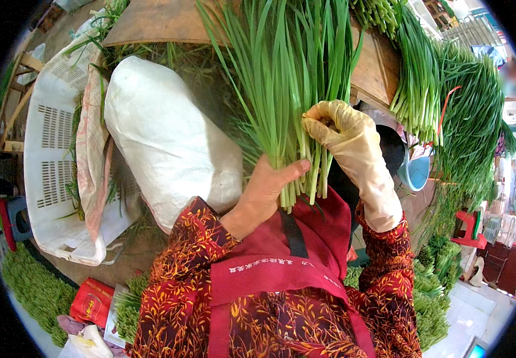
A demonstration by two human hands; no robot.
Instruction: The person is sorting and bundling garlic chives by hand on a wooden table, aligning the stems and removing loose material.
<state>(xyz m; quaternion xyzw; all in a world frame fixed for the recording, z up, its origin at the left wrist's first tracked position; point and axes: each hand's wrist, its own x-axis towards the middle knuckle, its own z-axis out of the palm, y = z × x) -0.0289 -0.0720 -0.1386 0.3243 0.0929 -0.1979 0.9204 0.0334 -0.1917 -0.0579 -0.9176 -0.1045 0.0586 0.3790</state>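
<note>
My bare left hand [267, 188] is closed around the pale stem end of a thick bunch of green chives [285, 77], which stands upright with its leaves fanning away from me. My right hand [344, 134], in a cream rubber glove, pinches a few stalks at the right side of the same bunch, just above my left hand. Both sleeves are red with a yellow leaf pattern, and a dark red apron [282, 268] covers my lap below the bunch.
A full white woven sack [162, 134] lies to the left. Beyond it stands a white slotted plastic crate [52, 149]. More chive bundles [449, 113] hang over a wooden board [377, 68] at right. Further bundles [34, 289] lie on the floor, beside a red packet [91, 301].
</note>
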